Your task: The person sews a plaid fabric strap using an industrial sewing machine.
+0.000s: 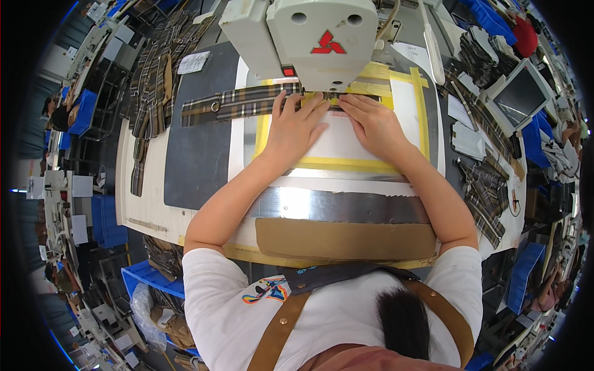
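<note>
A plaid fabric strap (238,104) with a small metal ring (215,106) lies crosswise under the head of a white sewing machine (322,49). My left hand (294,128) rests on the strap left of the needle area, its fingers spread and lying on the cloth. From the other side, my right hand (376,123) reaches in, fingers stretched close together and laid flat by the strap's right end. The fingertips of both hands almost meet beneath the machine head, which partly hides the stitching spot. Below them is a white sheet (337,139) edged with yellow tape (340,163).
More plaid straps (154,80) are heaped at the left, near a folded paper (193,62). Further plaid pieces (482,191) and a screen (518,96) stand at the right. A brown board (346,239) lies along the front edge; a blue crate (154,278) sits lower left.
</note>
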`<state>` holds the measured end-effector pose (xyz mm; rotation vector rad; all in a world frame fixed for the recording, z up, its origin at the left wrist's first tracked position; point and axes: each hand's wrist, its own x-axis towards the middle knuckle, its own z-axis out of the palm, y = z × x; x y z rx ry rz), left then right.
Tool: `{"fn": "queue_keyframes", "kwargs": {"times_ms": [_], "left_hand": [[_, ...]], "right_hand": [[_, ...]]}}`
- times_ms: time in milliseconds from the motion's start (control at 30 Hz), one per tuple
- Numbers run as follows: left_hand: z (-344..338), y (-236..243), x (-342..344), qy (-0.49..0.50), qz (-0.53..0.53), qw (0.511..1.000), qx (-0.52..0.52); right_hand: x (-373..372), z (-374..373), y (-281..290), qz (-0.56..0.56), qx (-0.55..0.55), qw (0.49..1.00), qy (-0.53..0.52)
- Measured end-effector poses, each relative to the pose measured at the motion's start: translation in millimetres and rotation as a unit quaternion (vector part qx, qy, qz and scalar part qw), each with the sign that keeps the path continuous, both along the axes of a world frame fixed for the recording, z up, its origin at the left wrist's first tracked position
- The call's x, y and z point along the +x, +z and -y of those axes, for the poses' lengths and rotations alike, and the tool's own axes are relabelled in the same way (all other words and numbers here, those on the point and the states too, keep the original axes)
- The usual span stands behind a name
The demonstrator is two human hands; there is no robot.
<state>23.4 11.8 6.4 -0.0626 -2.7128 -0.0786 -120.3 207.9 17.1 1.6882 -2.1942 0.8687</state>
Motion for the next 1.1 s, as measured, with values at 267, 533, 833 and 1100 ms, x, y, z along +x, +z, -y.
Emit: {"fn": "queue_keyframes", "kwargs": {"times_ms": [267, 533, 833, 1100], "left_hand": [[2, -1, 2, 0.006, -0.007, 1.0, -0.002], [5, -3, 4, 0.015, -0.02, 1.0, -0.004], [7, -1, 5, 0.032, -0.014, 0.999, -0.016], [6, -1, 5, 0.037, -0.016, 0.999, 0.001]], "right_hand": [[3, 1, -2, 0.024, 0.009, 1.0, 0.002], [-2, -6, 0, 0.06, 0.01, 0.998, -0.022], [-7, -18, 4, 0.091, 0.024, 0.994, -0.062], [-13, -21, -3, 0.052, 0.016, 0.998, -0.029]]}}
